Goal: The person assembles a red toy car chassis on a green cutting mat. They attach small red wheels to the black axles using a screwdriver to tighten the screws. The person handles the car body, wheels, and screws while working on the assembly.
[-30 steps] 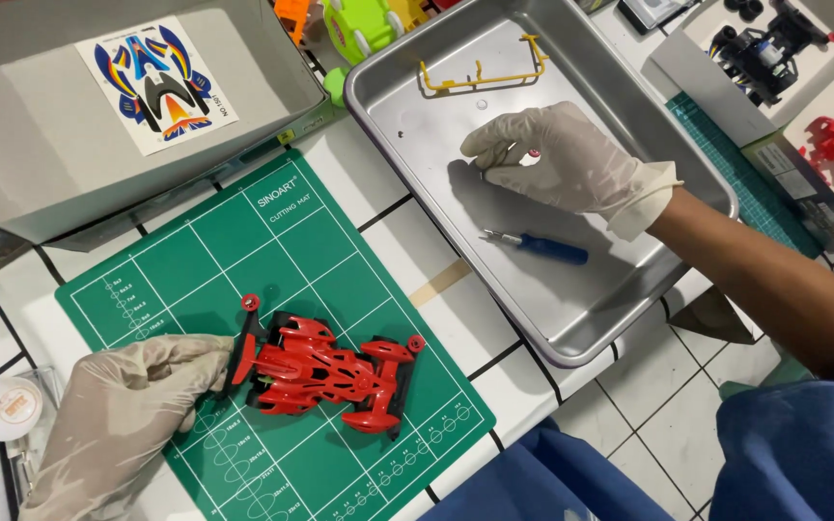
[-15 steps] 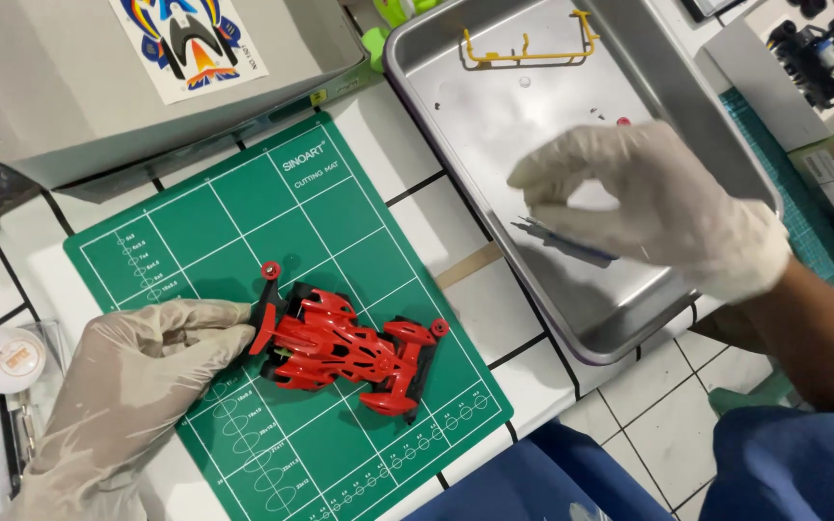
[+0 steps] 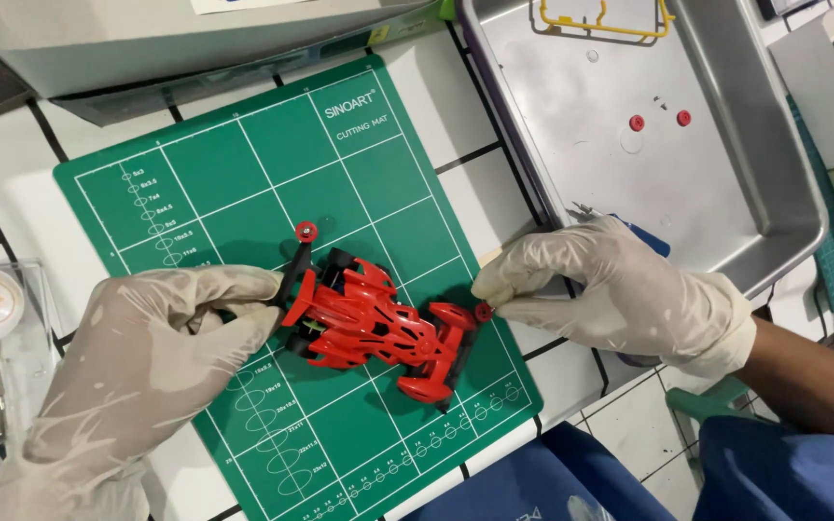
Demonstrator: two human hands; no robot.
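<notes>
Red model racing car (image 3: 369, 323) resting on green cutting mat (image 3: 243, 183), mat lying flat on white tiled surface (image 3: 12, 183). Body shell mounted on chassis; red roller (image 3: 307, 232) already fitted at rear bar; no tyres discernible at the wheel positions. Left hand (image 3: 147, 367), gloved, grip closed on the black rear bar of the car, steadying it against the mat. Right hand (image 3: 620, 289), gloved, fingertips pinched together on small red roller (image 3: 484, 312), held touching the front bumper corner; seating of this roller not yet confirmed, judged as the step in hand. Blue-handled tool (image 3: 644, 236) mostly hidden behind the right hand at the tray edge. Metal tray (image 3: 784, 174) just right of the mat, containing two loose red round parts (image 3: 659, 121), a yellow parts frame (image 3: 602, 21) at the far end, and a few tiny pale pieces too small to identify. Judged status: assembly well advanced, loose tray parts remaining to fit.
</notes>
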